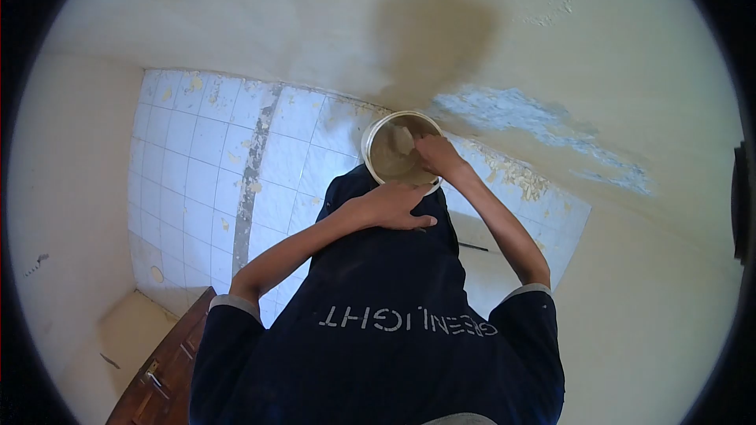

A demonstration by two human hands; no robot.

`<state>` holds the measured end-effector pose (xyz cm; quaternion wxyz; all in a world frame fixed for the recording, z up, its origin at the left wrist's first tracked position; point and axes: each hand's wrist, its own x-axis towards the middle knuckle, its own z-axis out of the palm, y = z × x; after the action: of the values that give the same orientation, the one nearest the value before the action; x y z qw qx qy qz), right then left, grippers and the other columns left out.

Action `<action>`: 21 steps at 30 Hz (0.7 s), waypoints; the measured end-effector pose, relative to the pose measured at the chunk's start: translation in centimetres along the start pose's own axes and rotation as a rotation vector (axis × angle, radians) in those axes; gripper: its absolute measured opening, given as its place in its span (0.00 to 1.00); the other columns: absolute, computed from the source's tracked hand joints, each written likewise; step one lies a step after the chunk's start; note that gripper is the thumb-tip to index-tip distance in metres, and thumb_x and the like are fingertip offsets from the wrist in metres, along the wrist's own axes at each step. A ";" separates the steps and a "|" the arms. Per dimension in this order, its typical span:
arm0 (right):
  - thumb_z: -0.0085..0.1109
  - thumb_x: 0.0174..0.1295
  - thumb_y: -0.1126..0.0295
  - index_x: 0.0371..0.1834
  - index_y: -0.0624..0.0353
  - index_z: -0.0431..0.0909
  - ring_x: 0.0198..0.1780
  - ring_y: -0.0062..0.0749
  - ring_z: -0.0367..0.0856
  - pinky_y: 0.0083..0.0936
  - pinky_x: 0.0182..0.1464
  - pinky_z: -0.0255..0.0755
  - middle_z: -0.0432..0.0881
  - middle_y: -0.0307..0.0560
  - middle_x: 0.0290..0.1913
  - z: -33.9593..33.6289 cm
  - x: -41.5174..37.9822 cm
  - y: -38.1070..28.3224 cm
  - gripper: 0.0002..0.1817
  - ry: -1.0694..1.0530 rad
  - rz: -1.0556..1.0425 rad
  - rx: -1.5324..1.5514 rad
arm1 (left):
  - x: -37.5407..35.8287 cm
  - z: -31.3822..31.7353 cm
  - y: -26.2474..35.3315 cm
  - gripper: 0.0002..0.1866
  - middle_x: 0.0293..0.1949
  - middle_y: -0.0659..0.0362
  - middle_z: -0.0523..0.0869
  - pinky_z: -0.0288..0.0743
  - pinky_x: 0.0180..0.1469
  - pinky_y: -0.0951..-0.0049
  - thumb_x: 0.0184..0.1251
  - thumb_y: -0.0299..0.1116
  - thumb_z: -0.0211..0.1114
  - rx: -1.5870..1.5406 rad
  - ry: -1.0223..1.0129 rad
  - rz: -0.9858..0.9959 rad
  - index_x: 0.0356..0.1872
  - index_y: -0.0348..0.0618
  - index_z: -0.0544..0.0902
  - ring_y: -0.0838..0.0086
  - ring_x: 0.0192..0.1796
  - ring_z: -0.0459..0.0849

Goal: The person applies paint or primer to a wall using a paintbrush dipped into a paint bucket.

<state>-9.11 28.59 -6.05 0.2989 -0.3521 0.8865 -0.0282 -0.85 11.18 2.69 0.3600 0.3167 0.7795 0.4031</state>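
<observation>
A round white bucket (367, 145) is in front of my body, its inside coated with a beige paste (390, 164). My left hand (398, 206) is at the near rim, its fingers against the bucket and the thumb stretched to the right. A small dark tip shows beside that thumb. My right hand (437, 156) reaches in over the right rim with fingers closed. Next to its fingertips, inside the bucket, is a pale whitish patch (404, 140); I cannot tell whether it is a tool or a lump of paste.
White floor tiles (213, 130) with flakes and a grey strip (253, 169) lie below. A beige wall (331, 24) ahead has a peeled bluish-white patch (512, 114). Loose flakes (520, 177) lie along its foot. A brown wooden door (169, 362) is at lower left.
</observation>
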 end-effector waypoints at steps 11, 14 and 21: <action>0.65 0.44 0.77 0.65 0.59 0.65 0.41 0.54 0.83 0.41 0.42 0.79 0.77 0.65 0.44 -0.7 0.3 -1.7 0.38 0.078 0.097 -0.069 | 0.0 -1.2 0.9 0.40 0.47 0.32 0.79 0.70 0.59 0.54 0.64 0.54 0.58 0.025 -0.041 -0.053 0.63 0.27 0.62 0.42 0.51 0.79; 0.62 0.46 0.78 0.62 0.60 0.69 0.38 0.53 0.84 0.42 0.39 0.79 0.80 0.64 0.38 1.2 1.6 -0.5 0.34 0.194 -0.050 -0.106 | -0.1 -0.9 1.3 0.39 0.46 0.32 0.79 0.71 0.58 0.53 0.63 0.55 0.59 0.002 -0.048 -0.101 0.61 0.26 0.63 0.42 0.50 0.79; 0.59 0.48 0.77 0.50 0.59 0.78 0.36 0.51 0.84 0.43 0.38 0.79 0.84 0.57 0.30 4.3 4.7 -0.2 0.21 0.123 -0.193 -0.106 | -0.9 -0.3 0.9 0.38 0.40 0.32 0.81 0.75 0.51 0.53 0.64 0.55 0.58 0.120 0.012 -0.029 0.57 0.25 0.65 0.41 0.42 0.81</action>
<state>-9.27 26.13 -11.93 0.2207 -0.4488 0.8654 -0.0317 -0.40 10.75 3.85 0.3413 0.3239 0.8091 0.3521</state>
